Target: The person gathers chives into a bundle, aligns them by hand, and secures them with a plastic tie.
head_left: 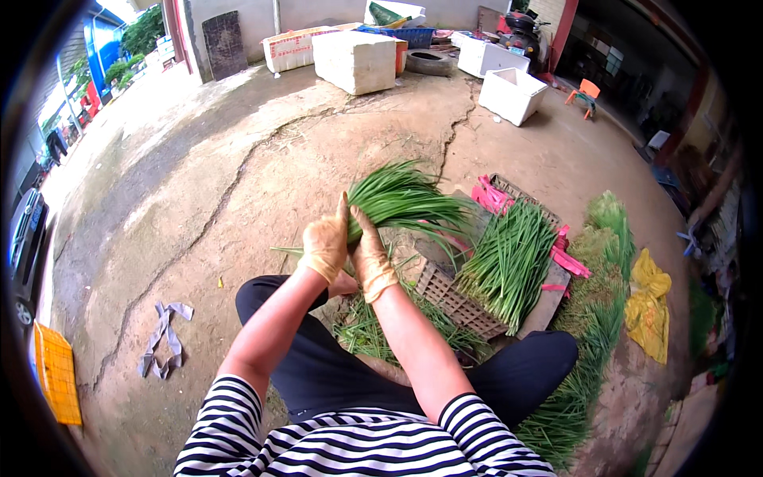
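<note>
Between my two gloved hands, in front of my knees, is a bunch of green chives (409,199), its leaf tips fanning out to the right. My left hand (323,242) closes on the bunch's left side with the thumb up. From the other side my right hand (370,253) wraps around it, fingers partly hidden. Just right of my hands, more cut chives (513,258) lie in a pile over an upturned-looking brown plastic crate (455,300) and a board. Pink strips (493,195) lie at the pile's far end, and another pink strip (569,258) lies at its right side.
Loose leaves (373,330) litter the ground between my legs. A long heap of chives (584,358) runs along my right, beside a yellow bag (648,306). Grey cloth strips (165,338) and an orange crate (57,378) are at left. Foam boxes (354,62) stand far ahead.
</note>
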`<action>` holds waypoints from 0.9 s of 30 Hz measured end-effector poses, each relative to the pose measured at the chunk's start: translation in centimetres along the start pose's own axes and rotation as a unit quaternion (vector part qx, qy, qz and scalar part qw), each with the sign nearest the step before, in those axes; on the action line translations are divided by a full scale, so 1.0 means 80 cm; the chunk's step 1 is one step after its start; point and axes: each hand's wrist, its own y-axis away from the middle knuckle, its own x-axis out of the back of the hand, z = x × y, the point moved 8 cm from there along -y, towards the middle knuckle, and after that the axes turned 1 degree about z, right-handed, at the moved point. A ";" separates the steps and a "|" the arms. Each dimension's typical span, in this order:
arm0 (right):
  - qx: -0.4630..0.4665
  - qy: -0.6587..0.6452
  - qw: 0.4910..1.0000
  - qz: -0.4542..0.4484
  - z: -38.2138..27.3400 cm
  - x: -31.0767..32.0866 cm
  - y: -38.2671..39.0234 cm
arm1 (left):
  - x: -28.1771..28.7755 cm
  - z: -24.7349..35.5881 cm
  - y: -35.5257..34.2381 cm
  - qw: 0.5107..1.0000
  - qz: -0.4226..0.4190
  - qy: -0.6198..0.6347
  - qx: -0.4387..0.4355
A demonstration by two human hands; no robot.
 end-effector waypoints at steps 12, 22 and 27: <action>-0.204 0.286 0.936 -0.008 -0.060 0.127 0.134 | -0.094 0.113 0.077 0.456 -0.392 0.797 0.061; -0.202 0.161 0.961 0.094 -0.025 0.195 0.097 | -0.223 0.132 0.037 0.544 -0.529 0.649 -0.049; -0.220 0.119 0.966 0.057 -0.025 0.190 0.088 | -0.428 -0.096 -0.029 0.735 -0.337 0.508 0.296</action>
